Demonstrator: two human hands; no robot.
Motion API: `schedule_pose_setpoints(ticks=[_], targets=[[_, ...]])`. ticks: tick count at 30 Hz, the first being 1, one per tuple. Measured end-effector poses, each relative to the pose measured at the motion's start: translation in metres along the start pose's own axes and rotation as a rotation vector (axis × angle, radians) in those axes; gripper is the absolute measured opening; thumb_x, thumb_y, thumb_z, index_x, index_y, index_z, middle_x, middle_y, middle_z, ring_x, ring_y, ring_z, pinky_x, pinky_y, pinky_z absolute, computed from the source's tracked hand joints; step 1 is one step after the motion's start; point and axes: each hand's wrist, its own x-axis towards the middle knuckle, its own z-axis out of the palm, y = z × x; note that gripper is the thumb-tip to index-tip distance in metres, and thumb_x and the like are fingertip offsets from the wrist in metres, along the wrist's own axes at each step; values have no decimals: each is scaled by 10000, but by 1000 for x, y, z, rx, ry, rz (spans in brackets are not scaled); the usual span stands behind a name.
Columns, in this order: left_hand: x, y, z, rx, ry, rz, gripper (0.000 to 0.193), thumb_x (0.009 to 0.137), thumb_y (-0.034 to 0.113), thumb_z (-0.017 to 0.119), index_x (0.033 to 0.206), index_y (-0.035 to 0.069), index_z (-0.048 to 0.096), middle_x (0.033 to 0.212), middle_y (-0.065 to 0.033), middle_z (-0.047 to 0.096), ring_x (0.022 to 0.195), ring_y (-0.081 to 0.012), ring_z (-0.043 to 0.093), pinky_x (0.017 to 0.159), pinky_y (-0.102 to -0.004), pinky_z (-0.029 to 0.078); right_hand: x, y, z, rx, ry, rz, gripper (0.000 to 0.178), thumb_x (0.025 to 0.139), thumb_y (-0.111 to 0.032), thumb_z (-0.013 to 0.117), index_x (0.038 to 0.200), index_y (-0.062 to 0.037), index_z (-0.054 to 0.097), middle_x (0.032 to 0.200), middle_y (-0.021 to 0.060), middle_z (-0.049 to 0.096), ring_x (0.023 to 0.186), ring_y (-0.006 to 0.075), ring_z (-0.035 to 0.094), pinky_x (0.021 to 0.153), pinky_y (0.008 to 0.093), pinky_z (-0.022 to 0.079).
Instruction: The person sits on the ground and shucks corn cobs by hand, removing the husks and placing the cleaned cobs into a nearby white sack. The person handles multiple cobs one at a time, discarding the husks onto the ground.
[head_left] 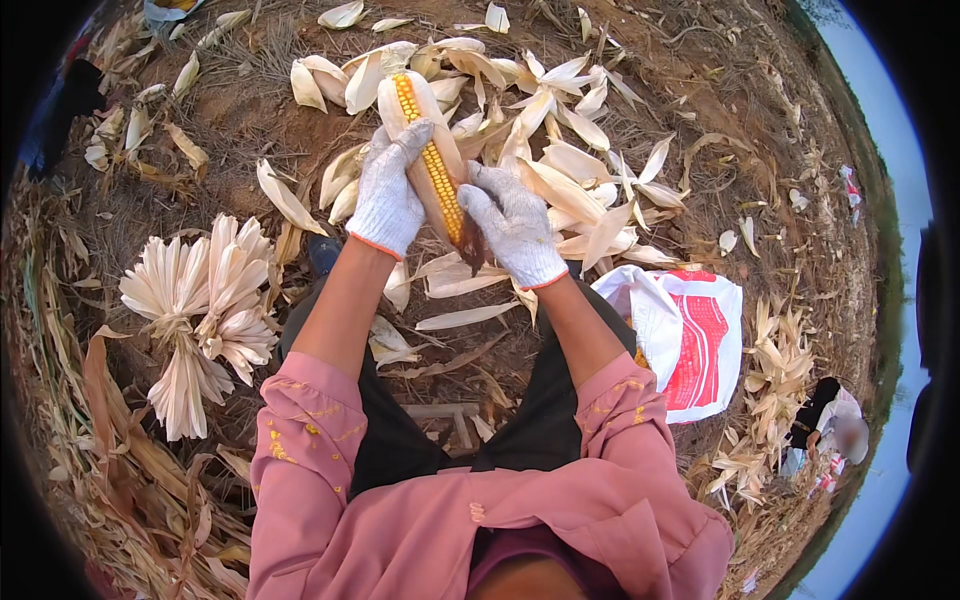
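Between my two gloved hands is an ear of corn [435, 165], tilted with its brown silk end toward me. Its pale husk is split lengthwise, and a strip of yellow kernels shows. My left hand [390, 195], in a white knit glove with an orange cuff, wraps the ear's left side, thumb across the kernels. On the right, near the silk [470, 245], my right hand [512, 220] is closed against the husk's edge; its fingertips are partly hidden. Loose pale husks [570, 165] lie on the ground just beyond and beside both hands.
A white and red woven sack [690, 340] stands by my right knee, some yellow showing at its opening. Bundled husks [205, 310] sit at my left. Dry stalks [130, 480] are heaped at lower left. Another person [840, 430] is far off at the right, beside a husk row [765, 390].
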Motion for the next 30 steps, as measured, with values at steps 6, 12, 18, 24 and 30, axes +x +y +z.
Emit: schedule_pose_setpoints(ticks=[6, 12, 18, 24, 30], targets=[[12, -3, -6, -12, 8, 1, 283, 881, 163, 622, 1119, 44, 528, 981, -70, 608, 868, -205, 621, 797, -364, 535, 14, 7, 4, -112, 112, -148, 236, 876, -183, 595, 1038, -12, 614, 901, 173, 636, 830, 326, 625, 729, 366, 486], [12, -6, 4, -185, 82, -80, 250, 879, 160, 579, 1085, 26, 534, 935, -87, 610, 825, -214, 626, 757, -363, 547, 23, 11, -7, -230, 168, -104, 205, 875, -183, 593, 964, 1, 612, 872, 168, 631, 800, 299, 630, 709, 357, 489], [10, -8, 7, -301, 61, -183, 262, 881, 206, 505, 1056, 27, 582, 975, -106, 639, 859, -227, 635, 812, -371, 527, 28, 21, -24, -47, 80, -22, 253, 855, -223, 617, 1007, -21, 611, 907, 160, 635, 890, 322, 612, 777, 383, 478], [12, -5, 5, -204, 45, -194, 314, 914, 298, 556, 1111, 54, 562, 982, -83, 640, 857, -208, 637, 787, -369, 536, 25, 17, -39, -253, -93, -82, 365, 828, -269, 648, 1116, -49, 603, 932, 189, 634, 902, 328, 612, 800, 364, 479], [3, -10, 11, -77, 43, -262, 346, 896, 303, 605, 1132, 55, 555, 954, -65, 633, 818, -184, 635, 722, -344, 554, 30, 20, -67, -428, 130, -189, 212, 821, -190, 635, 1021, -126, 663, 951, 112, 670, 831, 298, 647, 726, 362, 513]])
